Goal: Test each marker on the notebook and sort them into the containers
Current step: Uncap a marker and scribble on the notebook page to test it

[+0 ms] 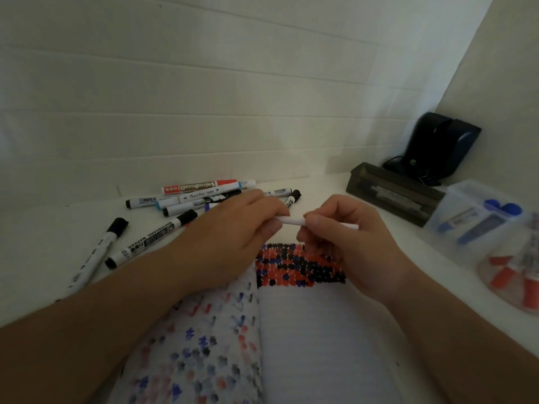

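A white marker (291, 220) was gripped by both hands, left (242, 225) and right (338, 228), at frame centre. If jerked uncapped, ink could be smeared beyond the notebook (306, 330).

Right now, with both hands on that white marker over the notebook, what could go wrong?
1. Both hands, left and right, grip the white marker just above the notebook; if the cap pops off suddenly, the tip may streak the page or the fingers.
2. The left forearm lies close to loose markers on the desk; a sweep might roll them away.
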Demonstrator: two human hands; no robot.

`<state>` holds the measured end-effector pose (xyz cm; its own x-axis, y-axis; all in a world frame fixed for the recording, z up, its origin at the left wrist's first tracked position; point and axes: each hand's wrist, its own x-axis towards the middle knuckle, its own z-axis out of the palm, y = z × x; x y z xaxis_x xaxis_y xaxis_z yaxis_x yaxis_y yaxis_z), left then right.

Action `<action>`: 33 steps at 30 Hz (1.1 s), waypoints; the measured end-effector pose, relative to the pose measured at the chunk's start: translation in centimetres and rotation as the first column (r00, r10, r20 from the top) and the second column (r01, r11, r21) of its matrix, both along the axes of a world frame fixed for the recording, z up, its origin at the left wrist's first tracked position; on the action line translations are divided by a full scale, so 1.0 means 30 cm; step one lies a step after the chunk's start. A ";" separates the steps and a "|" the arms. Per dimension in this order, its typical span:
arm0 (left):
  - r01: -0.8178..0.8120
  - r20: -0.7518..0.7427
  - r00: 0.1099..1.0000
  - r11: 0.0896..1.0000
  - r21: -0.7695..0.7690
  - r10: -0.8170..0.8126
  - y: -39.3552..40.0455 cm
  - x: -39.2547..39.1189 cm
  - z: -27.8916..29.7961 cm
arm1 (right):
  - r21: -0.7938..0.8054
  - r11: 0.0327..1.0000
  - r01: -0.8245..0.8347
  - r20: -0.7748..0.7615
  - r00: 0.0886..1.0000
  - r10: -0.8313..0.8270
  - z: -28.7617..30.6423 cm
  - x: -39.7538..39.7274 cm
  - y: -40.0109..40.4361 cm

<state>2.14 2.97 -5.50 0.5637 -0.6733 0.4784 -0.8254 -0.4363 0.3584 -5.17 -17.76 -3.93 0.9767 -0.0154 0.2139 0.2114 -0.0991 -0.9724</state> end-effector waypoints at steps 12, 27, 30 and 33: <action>-0.047 -0.202 0.979 0.932 -0.360 -0.029 -0.014 -0.026 0.032 | -0.504 0.861 -0.066 -0.100 0.995 0.017 0.020 -0.010 0.018; 0.065 -0.132 0.989 0.998 0.008 -0.064 -0.041 -0.058 0.010 | -0.203 0.966 0.160 0.189 0.974 -0.122 -0.015 0.005 0.052; 0.070 -0.076 0.995 0.997 0.015 -0.069 -0.044 -0.070 0.016 | -0.124 0.990 0.063 0.200 0.979 -0.037 -0.001 -0.002 0.046; 0.044 0.068 0.997 0.997 0.057 -0.048 -0.043 -0.070 0.017 | -0.022 0.994 -0.108 0.156 0.982 0.110 0.010 -0.011 0.038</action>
<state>0.05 1.67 -5.00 0.4981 -0.7246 0.4762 -0.8671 -0.4146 0.2762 -5.50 -16.62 -3.64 0.9268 0.0928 0.3639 0.3713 -0.0794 -0.9251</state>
